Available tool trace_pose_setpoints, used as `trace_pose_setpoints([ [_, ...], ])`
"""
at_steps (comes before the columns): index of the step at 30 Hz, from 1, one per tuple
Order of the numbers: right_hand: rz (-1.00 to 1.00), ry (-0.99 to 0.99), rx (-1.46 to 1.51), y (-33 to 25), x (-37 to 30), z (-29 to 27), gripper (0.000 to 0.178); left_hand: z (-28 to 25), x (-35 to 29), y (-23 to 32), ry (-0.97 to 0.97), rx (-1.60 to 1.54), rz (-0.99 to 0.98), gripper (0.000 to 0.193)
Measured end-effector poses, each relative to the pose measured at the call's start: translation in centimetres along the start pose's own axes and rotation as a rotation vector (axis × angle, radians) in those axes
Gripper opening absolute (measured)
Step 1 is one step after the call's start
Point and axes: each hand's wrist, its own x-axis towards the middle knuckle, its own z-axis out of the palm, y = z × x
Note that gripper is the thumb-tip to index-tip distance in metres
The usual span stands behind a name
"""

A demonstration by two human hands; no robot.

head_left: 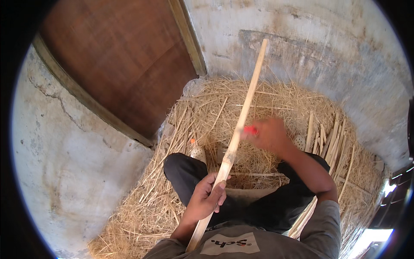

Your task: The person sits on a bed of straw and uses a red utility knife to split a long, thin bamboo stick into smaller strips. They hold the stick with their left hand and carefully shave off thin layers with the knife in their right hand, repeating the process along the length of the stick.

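Note:
A long pale split-bamboo strip [249, 99] slants from beside my body up toward the far wall, with a darker node partway along it. My left hand [205, 198] is closed around its lower part, thumb across the top. Farther up, my right hand [271, 134], blurred by motion, grips a small red-handled tool [250, 130] against or right beside the strip's right edge. The tool's working end cannot be made out. My dark-trousered legs are bent on either side below the strip.
Straw-like shavings [142, 211] cover the ground all around. Several split strips [334, 138] lie at the right. Two perforated pale shoes are on my feet, the left shoe [198, 153] partly hidden. A brown door [120, 56] and a stained wall [327, 52] stand close ahead.

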Motion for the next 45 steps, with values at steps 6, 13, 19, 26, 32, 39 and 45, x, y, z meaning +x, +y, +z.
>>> trace_pose_setpoints([
  [6,0.196,0.001,-0.040,1.4,1.4,0.9,0.055,-0.3,-0.5,-0.4,-0.026,0.053,0.020,0.028],
  [13,-0.007,0.099,0.061,0.1,0.1,1.3,0.057,-0.4,-1.0,-1.0,-0.040,-0.025,0.027,0.026],
  [19,0.305,0.030,-0.053,3.5,2.3,0.6,0.051,-0.3,-0.8,-0.2,-0.075,-0.016,0.006,0.026],
  [26,0.011,-0.001,-0.006,-1.1,-0.6,0.5,0.051,-0.3,-1.0,-0.6,-0.045,0.010,0.008,0.026],
  [32,0.210,0.001,0.006,3.4,1.3,0.8,0.058,-0.1,-1.2,-0.9,-0.093,0.041,0.061,0.027],
  [39,0.015,0.266,-0.089,6.7,2.2,2.4,0.066,-0.4,-1.2,-0.6,-0.114,0.100,0.043,0.027],
  [45,0.135,0.259,-0.212,10.0,3.6,2.1,0.067,-0.2,-2.5,-1.3,-0.117,0.089,0.001,0.027],
])
